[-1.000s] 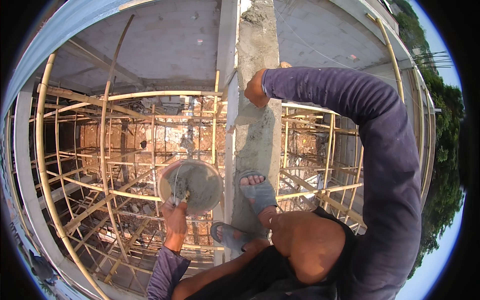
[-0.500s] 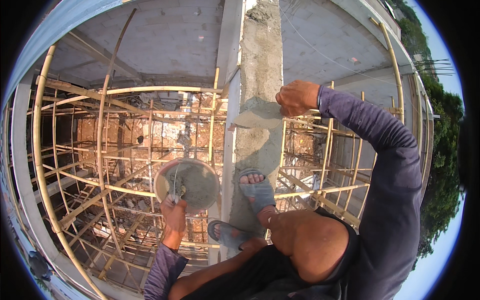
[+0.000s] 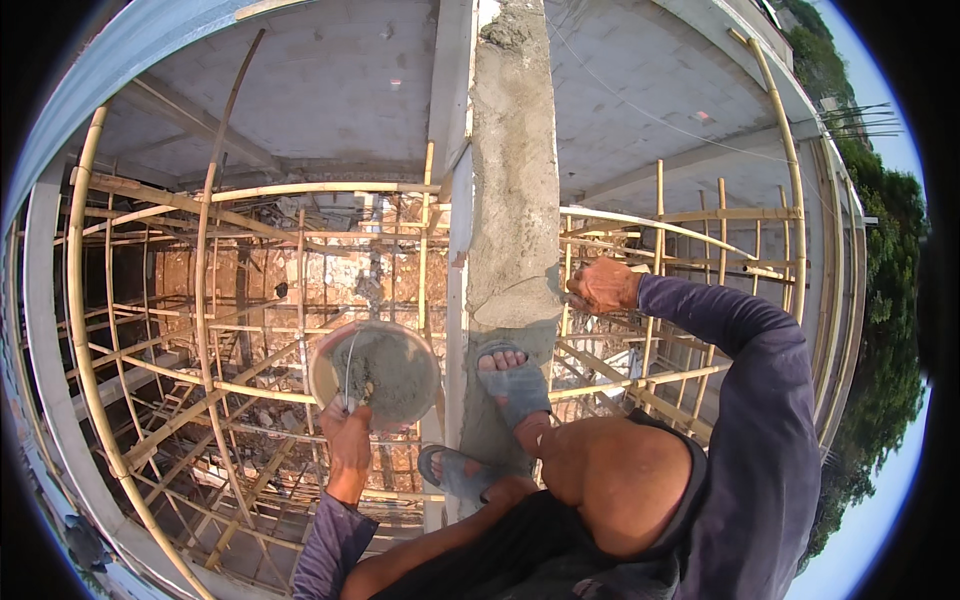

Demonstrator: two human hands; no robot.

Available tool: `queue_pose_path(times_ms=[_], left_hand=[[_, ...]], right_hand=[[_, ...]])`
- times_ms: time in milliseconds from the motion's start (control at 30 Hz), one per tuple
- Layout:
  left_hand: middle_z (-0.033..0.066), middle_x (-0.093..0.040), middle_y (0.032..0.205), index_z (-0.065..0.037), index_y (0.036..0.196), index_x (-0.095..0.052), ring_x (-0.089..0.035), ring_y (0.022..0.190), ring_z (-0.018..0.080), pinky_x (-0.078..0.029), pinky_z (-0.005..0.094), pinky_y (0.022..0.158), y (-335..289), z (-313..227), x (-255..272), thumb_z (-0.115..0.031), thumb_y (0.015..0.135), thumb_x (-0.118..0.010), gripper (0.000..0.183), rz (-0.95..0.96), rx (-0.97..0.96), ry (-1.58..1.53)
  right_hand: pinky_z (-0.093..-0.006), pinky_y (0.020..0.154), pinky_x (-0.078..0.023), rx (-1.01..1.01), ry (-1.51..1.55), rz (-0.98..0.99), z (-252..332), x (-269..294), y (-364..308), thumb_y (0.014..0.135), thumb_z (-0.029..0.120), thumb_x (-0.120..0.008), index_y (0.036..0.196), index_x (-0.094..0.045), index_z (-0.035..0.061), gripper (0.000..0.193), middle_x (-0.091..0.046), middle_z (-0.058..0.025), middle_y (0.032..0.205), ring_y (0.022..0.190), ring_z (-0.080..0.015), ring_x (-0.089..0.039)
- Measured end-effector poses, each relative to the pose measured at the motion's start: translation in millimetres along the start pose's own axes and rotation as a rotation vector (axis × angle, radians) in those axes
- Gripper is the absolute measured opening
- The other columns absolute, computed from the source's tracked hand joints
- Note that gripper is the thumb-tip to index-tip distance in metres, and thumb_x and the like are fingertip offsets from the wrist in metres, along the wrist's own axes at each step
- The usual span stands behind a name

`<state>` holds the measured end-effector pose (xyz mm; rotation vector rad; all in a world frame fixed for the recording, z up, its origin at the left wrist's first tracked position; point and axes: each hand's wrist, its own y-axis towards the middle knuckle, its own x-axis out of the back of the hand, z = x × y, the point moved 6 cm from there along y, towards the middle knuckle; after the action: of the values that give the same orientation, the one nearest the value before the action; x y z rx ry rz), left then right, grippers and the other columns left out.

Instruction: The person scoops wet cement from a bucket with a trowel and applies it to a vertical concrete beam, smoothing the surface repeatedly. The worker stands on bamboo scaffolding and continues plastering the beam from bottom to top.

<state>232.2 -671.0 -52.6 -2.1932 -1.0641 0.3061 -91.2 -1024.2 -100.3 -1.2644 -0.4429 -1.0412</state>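
Grey mortar filled a round pan (image 3: 375, 372) that the left hand (image 3: 347, 428) held up from below, fingers curled tight round the near rim. A thin wire handle arched over the wet mix. The pan hung out over the open drop, just left of a narrow concrete beam (image 3: 513, 200) that ran away from the person, rough with fresh plaster along its top and side.

The right hand (image 3: 603, 286) was at the beam's right edge, closed into a loose fist against the plaster where a lump bulged out; whether it gripped a tool could not be told. Its arm came in from the right in a dark purple sleeve (image 3: 760, 400).

One foot in a grey sandal (image 3: 513, 385) stood on the beam just below that lump, toes pointing away. The other sandal (image 3: 462, 472) sat lower, nearer the body, beside the beam's left edge and below the pan.

Bamboo scaffolding (image 3: 200, 300) in yellow poles crossed on both sides of the beam, with rubble and bare earth far beneath. Trees (image 3: 885, 300) edged the right rim.
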Motion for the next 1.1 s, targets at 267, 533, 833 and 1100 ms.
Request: queue_pose_path(times_ms=[267, 533, 833, 1100], left_hand=[[-0.0058, -0.046, 0.066, -0.008, 0.071, -0.053, -0.039, 0.059, 0.0059, -0.029, 0.0243, 0.053, 1.4, 1.6, -5.6, 0.001, 0.075, -0.057, 0.011, 0.035, 0.047, 0.059], [-0.0011, -0.051, 0.061, -0.009, 0.068, -0.053, -0.045, 0.049, 0.0092, -0.036, 0.0243, 0.047, 1.7, -0.6, -1.8, 0.003, 0.076, -0.056, 0.015, 0.033, -0.007, 0.025], [-0.0012, -0.052, 0.06, -0.006, 0.068, -0.056, -0.045, 0.049, 0.0086, -0.035, 0.0252, 0.047, 2.8, -8.3, 7.9, 0.001, 0.075, -0.057, 0.01, -0.03, -0.031, 0.002], [-0.0011, -0.051, 0.06, -0.007, 0.067, -0.054, -0.045, 0.049, 0.0089, -0.034, 0.0253, 0.048, -19.7, -48.3, 23.0, 0.003, 0.074, -0.056, 0.012, -0.122, 0.003, -0.113]], right_hand=[[-0.0433, 0.055, -0.051, -0.286, -0.256, -0.288, -83.1, 25.0, 34.3, 0.093, 0.029, -0.055, 0.102, -0.06, 0.0011, 0.03, -0.068, -0.0177, 0.081, 0.061, -0.0313, -0.067], [-0.0491, 0.065, -0.053, -0.75, -0.044, -0.591, -158.4, 77.2, 11.6, 0.096, 0.037, -0.053, 0.086, -0.061, -0.0002, 0.039, -0.066, -0.024, 0.074, 0.069, -0.0415, -0.067], [-0.0503, 0.059, -0.049, -0.413, -0.16, -0.402, -120.2, 59.9, 8.8, 0.098, 0.039, -0.052, 0.089, -0.059, 0.0022, 0.038, -0.066, -0.0215, 0.079, 0.068, -0.0407, -0.065], [-0.0496, 0.067, -0.053, -0.688, 0.017, -0.307, -108.3, 57.6, -62.1, 0.089, 0.036, -0.058, 0.105, -0.058, -0.0051, 0.044, -0.066, -0.0254, 0.077, 0.072, -0.0415, -0.067]])
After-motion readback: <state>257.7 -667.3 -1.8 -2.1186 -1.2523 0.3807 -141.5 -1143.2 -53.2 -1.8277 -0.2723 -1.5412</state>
